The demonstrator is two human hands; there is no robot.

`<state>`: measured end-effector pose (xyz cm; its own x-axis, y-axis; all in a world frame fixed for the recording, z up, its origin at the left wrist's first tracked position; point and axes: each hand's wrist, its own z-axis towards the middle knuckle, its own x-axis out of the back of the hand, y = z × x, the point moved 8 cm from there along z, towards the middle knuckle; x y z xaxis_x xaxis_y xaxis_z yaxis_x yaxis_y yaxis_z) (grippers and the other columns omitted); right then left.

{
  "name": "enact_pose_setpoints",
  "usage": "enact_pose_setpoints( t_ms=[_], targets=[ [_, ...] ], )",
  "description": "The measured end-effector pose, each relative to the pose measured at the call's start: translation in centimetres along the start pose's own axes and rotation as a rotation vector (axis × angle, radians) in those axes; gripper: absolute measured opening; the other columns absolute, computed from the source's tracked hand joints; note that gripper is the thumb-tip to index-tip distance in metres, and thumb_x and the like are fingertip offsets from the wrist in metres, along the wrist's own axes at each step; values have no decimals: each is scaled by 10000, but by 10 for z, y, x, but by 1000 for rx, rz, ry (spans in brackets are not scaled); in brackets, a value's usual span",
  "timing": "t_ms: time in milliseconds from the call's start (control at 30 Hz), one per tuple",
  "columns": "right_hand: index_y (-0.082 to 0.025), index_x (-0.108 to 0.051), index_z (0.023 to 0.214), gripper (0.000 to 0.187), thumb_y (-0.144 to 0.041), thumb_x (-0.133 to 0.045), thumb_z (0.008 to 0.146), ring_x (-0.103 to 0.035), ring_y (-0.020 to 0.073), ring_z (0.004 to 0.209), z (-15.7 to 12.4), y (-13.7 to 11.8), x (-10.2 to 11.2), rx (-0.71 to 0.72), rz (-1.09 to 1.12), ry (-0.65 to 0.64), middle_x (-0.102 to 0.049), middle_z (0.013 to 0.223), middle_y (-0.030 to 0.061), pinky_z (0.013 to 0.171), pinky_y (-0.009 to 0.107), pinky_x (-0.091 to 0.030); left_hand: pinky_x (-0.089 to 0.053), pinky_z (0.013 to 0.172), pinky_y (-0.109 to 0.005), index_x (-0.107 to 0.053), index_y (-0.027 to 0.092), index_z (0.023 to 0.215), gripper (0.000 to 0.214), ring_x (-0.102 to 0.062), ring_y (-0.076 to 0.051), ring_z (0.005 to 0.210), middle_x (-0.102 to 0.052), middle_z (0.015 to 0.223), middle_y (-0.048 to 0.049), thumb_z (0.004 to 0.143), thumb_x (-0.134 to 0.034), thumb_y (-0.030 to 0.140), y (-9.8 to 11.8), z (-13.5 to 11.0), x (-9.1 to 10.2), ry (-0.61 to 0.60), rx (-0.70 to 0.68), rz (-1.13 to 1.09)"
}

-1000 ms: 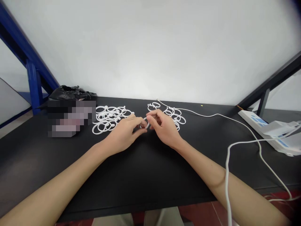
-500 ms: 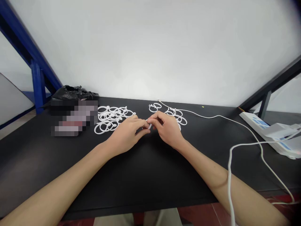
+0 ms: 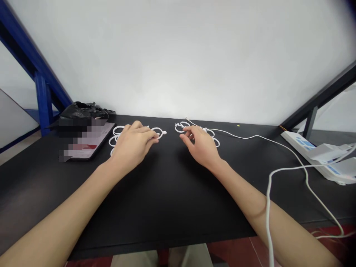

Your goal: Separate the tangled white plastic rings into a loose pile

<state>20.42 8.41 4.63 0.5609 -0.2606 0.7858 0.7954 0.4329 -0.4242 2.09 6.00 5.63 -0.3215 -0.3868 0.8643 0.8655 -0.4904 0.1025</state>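
Note:
My left hand [image 3: 133, 144] is over the left pile of white rings [image 3: 119, 129], its thumb and fingers pinched on the near side of one white ring [image 3: 159, 129]. A small rounded knob sticks out from this ring's right side. The hand covers most of the left pile. Nothing shows between the parted thumb and fingers of my right hand [image 3: 202, 146], held just in front of the right group of white rings [image 3: 216, 141]. Behind its fingertips lie a couple more white rings [image 3: 185, 124]. Part of the right group is hidden by this hand.
A flat box-like item [image 3: 97, 142], partly blurred out, and a crumpled black bag [image 3: 83, 109] are on the left of the black table [image 3: 167, 204]. A white cable [image 3: 250, 138] runs across the right side to a white power strip [image 3: 308, 152]. A white wall stands behind.
Both hands were together in the middle, fingers around a small white piece. They have parted: my left hand moved left to the pile, and my right hand opened and shifted slightly right.

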Motion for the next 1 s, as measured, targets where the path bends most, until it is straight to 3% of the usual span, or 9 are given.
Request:
enact_pose_setpoints(
  t_ms=[167, 400, 633, 833, 1000],
  targets=[
    [-137, -622, 1171, 300, -296, -519, 938, -549, 326, 1102, 6, 12, -7, 62, -319, -48, -634, 1149, 164, 932, 486, -458, -349, 710, -422, -713, 250, 799, 281, -490, -288, 837, -717, 920, -71, 913, -456, 247, -14, -4, -5, -63, 33, 67],
    [-55, -514, 1360, 432, -261, -397, 998, -316, 334, 1420, 7, 4, -41, 146, -387, -279, -457, 1476, 189, 1138, 495, -320, -360, 723, -453, -692, 223, 782, 247, -497, -328, 858, -695, 876, -101, 790, -475, 105, -14, -6, -14, -148, 20, 128],
    [-113, -574, 1281, 342, -211, -458, 975, -524, 295, 1144, 5, -5, -38, 174, -408, -264, -610, 1240, 157, 989, 444, -430, -384, 768, -458, -701, 217, 796, 292, -538, -313, 907, -733, 951, -86, 834, -421, 142, -11, -4, -11, -132, 57, 216],
    [-135, -649, 1104, 266, -176, -414, 984, -565, 265, 998, 3, -7, -39, 173, -433, -294, -618, 1134, 144, 894, 420, -438, -387, 777, -454, -709, 216, 857, 298, -542, -316, 925, -734, 979, -83, 833, -419, 155, -10, -4, -9, -127, 72, 196],
    [-147, -643, 980, 211, -175, -434, 970, -576, 243, 933, 2, -10, -31, 163, -333, -241, -632, 1024, 128, 864, 400, -432, -392, 811, -461, -712, 214, 942, 321, -542, -315, 949, -729, 986, -82, 844, -412, 150, -5, -3, -5, -74, 56, 128]
  ],
)
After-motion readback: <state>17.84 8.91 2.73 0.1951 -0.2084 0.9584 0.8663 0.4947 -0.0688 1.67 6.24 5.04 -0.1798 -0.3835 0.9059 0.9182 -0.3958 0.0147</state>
